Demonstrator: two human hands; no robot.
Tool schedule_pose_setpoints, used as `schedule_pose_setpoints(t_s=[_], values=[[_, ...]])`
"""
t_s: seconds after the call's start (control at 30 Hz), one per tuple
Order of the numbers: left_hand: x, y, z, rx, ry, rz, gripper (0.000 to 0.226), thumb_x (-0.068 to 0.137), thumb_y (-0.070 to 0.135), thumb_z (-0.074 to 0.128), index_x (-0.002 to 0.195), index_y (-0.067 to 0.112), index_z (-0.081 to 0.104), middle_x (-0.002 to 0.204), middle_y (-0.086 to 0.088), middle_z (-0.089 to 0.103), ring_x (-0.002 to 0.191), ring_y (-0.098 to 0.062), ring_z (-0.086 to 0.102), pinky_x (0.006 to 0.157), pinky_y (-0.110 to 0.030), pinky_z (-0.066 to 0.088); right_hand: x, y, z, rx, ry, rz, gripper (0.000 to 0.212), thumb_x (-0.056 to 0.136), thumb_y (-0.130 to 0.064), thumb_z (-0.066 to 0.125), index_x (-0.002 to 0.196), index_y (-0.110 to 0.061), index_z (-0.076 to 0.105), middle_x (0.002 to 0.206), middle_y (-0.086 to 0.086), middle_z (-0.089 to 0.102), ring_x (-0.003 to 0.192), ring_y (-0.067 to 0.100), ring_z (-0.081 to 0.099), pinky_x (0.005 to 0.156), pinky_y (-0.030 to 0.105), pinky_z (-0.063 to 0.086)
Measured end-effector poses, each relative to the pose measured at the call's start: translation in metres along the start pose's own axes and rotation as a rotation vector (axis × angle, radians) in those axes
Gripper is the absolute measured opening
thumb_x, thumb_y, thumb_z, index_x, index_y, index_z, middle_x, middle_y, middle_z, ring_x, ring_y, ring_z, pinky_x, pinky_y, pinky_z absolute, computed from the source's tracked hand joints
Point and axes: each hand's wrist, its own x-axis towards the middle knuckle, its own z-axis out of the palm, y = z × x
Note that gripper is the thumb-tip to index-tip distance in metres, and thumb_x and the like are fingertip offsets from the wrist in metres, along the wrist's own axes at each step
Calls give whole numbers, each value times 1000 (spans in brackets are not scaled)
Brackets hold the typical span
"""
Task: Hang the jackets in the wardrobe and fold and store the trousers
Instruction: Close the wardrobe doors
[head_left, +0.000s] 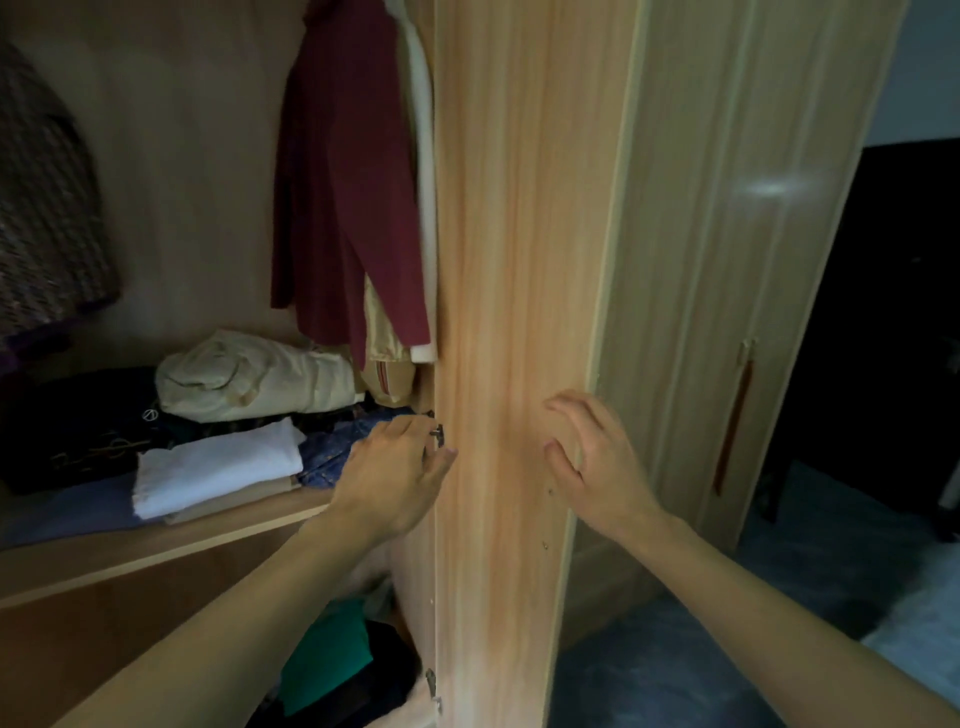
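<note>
Two hands are working at the open wardrobe door (519, 312), which is standing edge-on down the middle of the frame. Risk comes first: the left hand (395, 467) is sitting right at the door's hinge-side edge, fingertips beside a small dark metal fitting (439, 434), and if the door is swung shut from here those fingers could be pinched between door and frame. A hurried close could also be trapping the hem of the maroon jacket (348, 197), which is hanging at upper centre just beside the door's edge, with a pale garment (423, 171) next to it.

As for the grip, the left hand's fingers are curling loosely toward the fitting; whether they are actually pinching it I cannot tell. The right hand (592, 457) is spread wide against or just off the door's inner face at centre right, fingers apart and holding nothing.

Folded clothing is already lying on the shelf (156, 551) at lower left: a white folded piece (218, 467), a cream bundle (249, 379) above it, and blue denim (332, 447) under the left hand, likely trousers. A patterned garment (47, 208) is hanging at far left. Judging from this, storing seems largely done and the door is being handled.
</note>
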Motion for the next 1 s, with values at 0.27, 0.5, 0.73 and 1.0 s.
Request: schedule_pose_setpoints(t_s=[0.27,0.5,0.73,1.0], values=[[52,43,26,7,8,36,51,97,56,35,132,23,52,134,1,56,123,-23,48,101,-48,42,40,48,-20,212,35,256,76,97,-24,58,156,-25,11,159,-5,25,141,9,31,116,33,27],[61,45,58,2,-19,-54,50,97,51,35,142,30,37,130,2,54,121,-26,48,99,-52,42,48,76,4,416,-114,211,73,97,-30,53,157,-32,12,137,-2,50,106,6,60,91,36,56],[38,51,62,-37,18,-10,79,89,73,-3,147,34,34,142,7,49,127,-20,45,103,-48,38,52,55,14,589,-210,-1,65,98,-16,56,154,-25,24,143,-9,45,127,2,48,101,20,48],[21,13,34,-105,33,78,66,97,69,5,143,38,39,135,12,50,121,-15,47,99,-45,42,67,5,49,643,-293,-116,77,94,-19,64,154,-32,17,156,-27,22,145,-8,18,115,9,18]])
